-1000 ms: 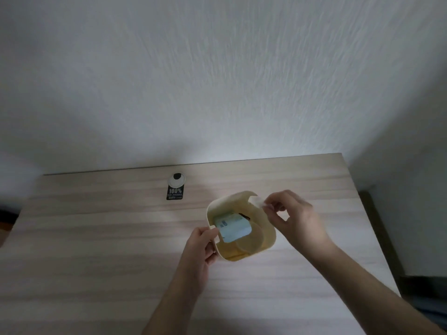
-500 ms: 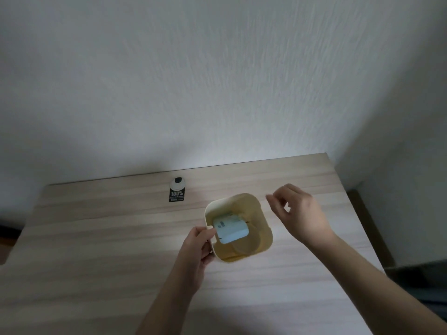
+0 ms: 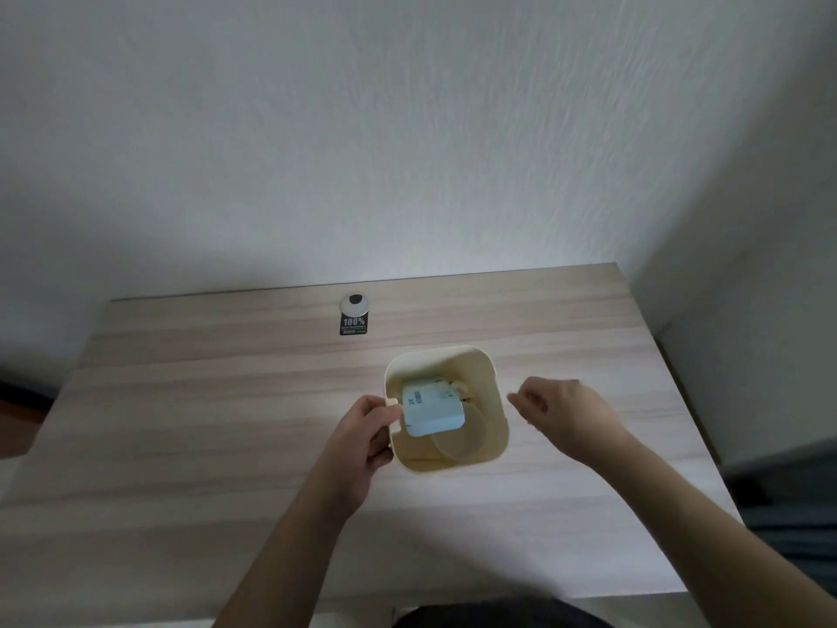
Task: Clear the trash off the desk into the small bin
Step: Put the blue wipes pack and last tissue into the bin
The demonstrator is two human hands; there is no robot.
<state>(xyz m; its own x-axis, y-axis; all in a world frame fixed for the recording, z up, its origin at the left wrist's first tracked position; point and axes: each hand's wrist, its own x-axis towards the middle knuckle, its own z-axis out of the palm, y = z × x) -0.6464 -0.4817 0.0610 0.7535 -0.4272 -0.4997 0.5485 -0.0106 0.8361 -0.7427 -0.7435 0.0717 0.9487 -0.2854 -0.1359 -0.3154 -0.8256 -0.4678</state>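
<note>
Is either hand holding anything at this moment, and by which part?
The left hand grips the small bin by its left rim, thumb over the edge. The right hand holds nothing, fingers loosely curled beside the bin.

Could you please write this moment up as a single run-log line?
left hand: grips bin rim | right hand: empty, beside bin | bin: holds pale blue packet | desk: black tag remains
</note>
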